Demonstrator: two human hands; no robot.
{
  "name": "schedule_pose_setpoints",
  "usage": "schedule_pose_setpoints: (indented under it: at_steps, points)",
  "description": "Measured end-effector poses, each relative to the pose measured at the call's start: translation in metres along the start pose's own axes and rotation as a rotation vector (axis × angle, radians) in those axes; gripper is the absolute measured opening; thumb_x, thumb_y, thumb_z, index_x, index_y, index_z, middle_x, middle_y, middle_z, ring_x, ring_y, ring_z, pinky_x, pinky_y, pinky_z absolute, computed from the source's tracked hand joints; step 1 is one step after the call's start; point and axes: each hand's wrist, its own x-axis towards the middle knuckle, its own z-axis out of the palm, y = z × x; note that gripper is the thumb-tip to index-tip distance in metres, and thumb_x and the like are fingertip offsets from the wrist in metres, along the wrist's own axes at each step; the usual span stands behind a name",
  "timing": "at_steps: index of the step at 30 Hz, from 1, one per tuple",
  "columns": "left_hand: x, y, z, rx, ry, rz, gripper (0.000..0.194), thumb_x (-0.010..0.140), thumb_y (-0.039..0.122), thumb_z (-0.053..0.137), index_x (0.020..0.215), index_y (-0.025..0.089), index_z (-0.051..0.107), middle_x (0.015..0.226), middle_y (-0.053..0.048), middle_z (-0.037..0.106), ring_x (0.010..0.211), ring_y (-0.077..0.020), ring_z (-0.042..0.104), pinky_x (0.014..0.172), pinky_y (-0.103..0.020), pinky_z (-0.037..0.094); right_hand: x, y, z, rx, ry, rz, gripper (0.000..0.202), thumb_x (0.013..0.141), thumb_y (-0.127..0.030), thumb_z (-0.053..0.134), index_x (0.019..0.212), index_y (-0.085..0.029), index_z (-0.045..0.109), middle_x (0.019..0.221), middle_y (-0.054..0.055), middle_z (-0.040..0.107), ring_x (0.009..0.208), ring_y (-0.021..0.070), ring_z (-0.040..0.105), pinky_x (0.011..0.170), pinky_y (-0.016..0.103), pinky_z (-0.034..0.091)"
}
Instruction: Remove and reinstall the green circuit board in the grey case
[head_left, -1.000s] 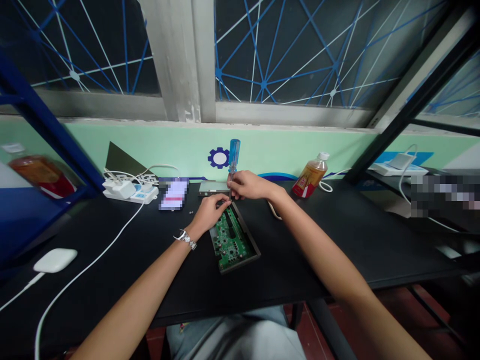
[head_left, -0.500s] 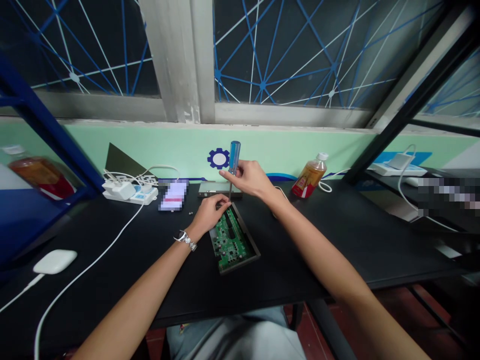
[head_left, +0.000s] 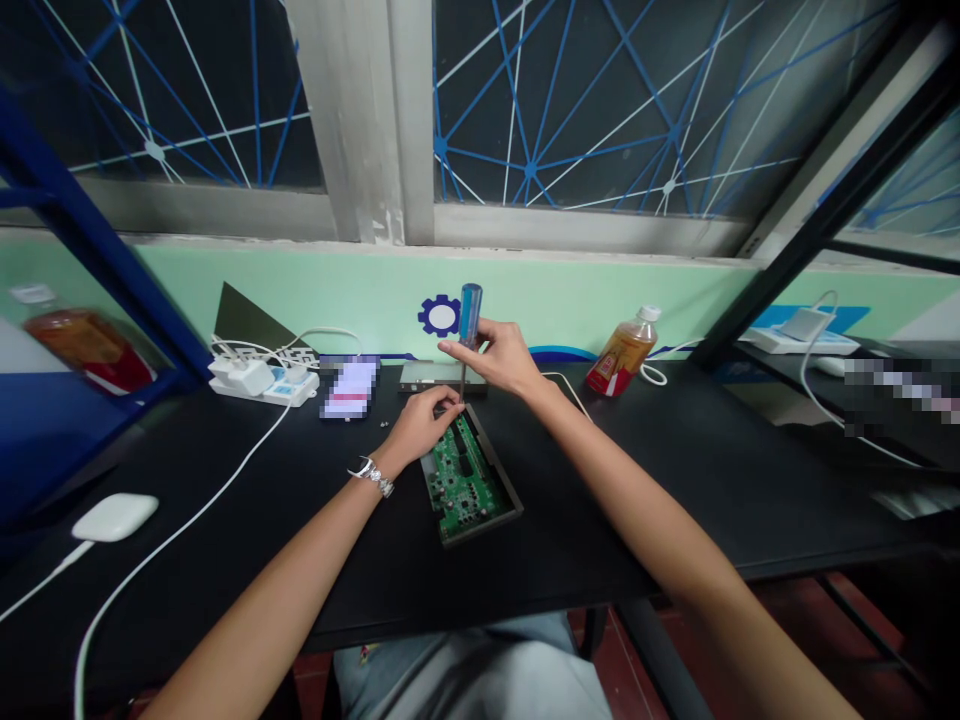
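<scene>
A green circuit board point(head_left: 463, 478) lies in a dark metal case point(head_left: 507, 482) on the black table. My right hand point(head_left: 501, 352) grips the blue handle of a screwdriver point(head_left: 470, 312), which stands upright with its tip down at the far end of the board. My left hand point(head_left: 426, 420) is closed beside that tip, thumb and fingers pinched together at the far left corner of the case. Whatever sits between those fingertips is too small to make out. A few tiny metal pieces point(head_left: 384, 424) lie left of my left hand.
Behind my hands is a flat grey metal piece point(head_left: 431, 375). A phone point(head_left: 350, 388), a power strip point(head_left: 289, 388) with cables and a white case point(head_left: 116, 517) are on the left. A drink bottle point(head_left: 624, 352) stands at the back right.
The view has shifted very slightly. Both hands and the screwdriver keep nearly the same pose at the far end of the case.
</scene>
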Motion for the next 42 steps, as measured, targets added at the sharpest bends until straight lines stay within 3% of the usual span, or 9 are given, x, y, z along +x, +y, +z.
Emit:
schedule_pose_setpoints:
  at_steps: [4,8,14,22,26,30,35,39,42]
  points:
    - [0.0,-0.001,-0.001,0.028,-0.018,0.032,0.016,0.095,0.032,0.055,0.095,0.019,0.065,0.087,-0.003,0.07,0.081,-0.0189,0.065,0.075,-0.03,0.049,0.001,0.003,0.003,0.101,-0.025,-0.001,0.043,0.085,-0.061,0.063,0.08,-0.019,0.062,0.074,0.001,0.059,0.07,0.0148,0.049,0.066,0.029,0.039]
    - [-0.001,-0.004,-0.003,0.136,-0.06,0.086,0.017,0.092,0.029,0.057,0.105,0.02,0.065,0.104,-0.008,0.07,0.094,-0.023,0.066,0.085,-0.035,0.051,0.002,0.004,0.005,0.167,-0.034,-0.007,0.04,0.085,-0.058,0.065,0.081,-0.019,0.063,0.075,0.001,0.058,0.07,0.0146,0.047,0.067,0.028,0.04]
    - [-0.001,-0.012,-0.005,0.186,-0.151,0.11,0.031,0.095,0.016,0.043,0.115,0.022,0.066,0.115,-0.009,0.07,0.108,-0.0236,0.065,0.094,-0.036,0.051,0.001,0.002,0.002,0.208,-0.07,0.027,0.037,0.086,-0.056,0.064,0.08,-0.019,0.06,0.076,0.001,0.057,0.074,0.0154,0.049,0.069,0.028,0.042]
    - [-0.001,-0.016,-0.004,0.19,-0.16,0.108,0.033,0.096,0.015,0.042,0.116,0.023,0.067,0.115,-0.008,0.071,0.111,-0.0235,0.064,0.099,-0.039,0.049,0.003,0.004,-0.002,0.369,-0.197,0.057,0.038,0.082,-0.054,0.07,0.085,-0.017,0.063,0.076,0.003,0.065,0.072,0.0163,0.06,0.064,0.028,0.047]
    - [-0.001,-0.007,-0.005,0.15,-0.1,0.107,0.03,0.095,0.023,0.051,0.12,0.021,0.066,0.12,-0.009,0.07,0.116,-0.0259,0.063,0.103,-0.042,0.047,0.004,0.006,-0.002,0.358,-0.188,0.074,0.039,0.082,-0.055,0.07,0.087,-0.016,0.066,0.077,0.004,0.067,0.074,0.017,0.063,0.066,0.028,0.049]
    - [0.001,0.005,-0.003,-0.027,-0.029,0.073,0.036,0.098,0.034,0.052,0.13,0.02,0.062,0.126,-0.01,0.07,0.118,-0.026,0.064,0.104,-0.042,0.048,0.005,0.009,-0.002,0.332,-0.18,0.084,0.041,0.083,-0.056,0.069,0.087,-0.016,0.068,0.077,0.004,0.068,0.072,0.0158,0.062,0.061,0.027,0.046]
    - [0.003,0.008,0.0,-0.231,-0.017,-0.011,0.032,0.1,0.037,0.049,0.117,0.017,0.068,0.108,-0.009,0.077,0.1,-0.0233,0.073,0.092,-0.037,0.055,0.004,0.008,-0.006,0.307,-0.225,0.126,0.041,0.082,-0.057,0.069,0.085,-0.016,0.067,0.076,0.003,0.066,0.067,0.0138,0.058,0.056,0.026,0.044]
    - [0.004,0.01,-0.001,-0.264,0.025,-0.037,0.029,0.097,0.036,0.055,0.108,0.016,0.072,0.103,-0.009,0.079,0.097,-0.0239,0.074,0.092,-0.037,0.056,0.003,0.006,-0.01,0.296,-0.268,0.146,0.041,0.076,-0.054,0.076,0.081,-0.017,0.06,0.066,-0.001,0.061,0.058,0.011,0.052,0.051,0.025,0.04]
    - [0.004,0.012,-0.001,-0.258,0.053,-0.063,0.028,0.096,0.035,0.057,0.105,0.016,0.074,0.1,-0.008,0.079,0.094,-0.0246,0.075,0.09,-0.038,0.057,0.003,0.008,-0.011,0.327,-0.318,0.142,0.04,0.079,-0.053,0.073,0.077,-0.017,0.057,0.065,0.0,0.063,0.058,0.0114,0.056,0.052,0.025,0.042]
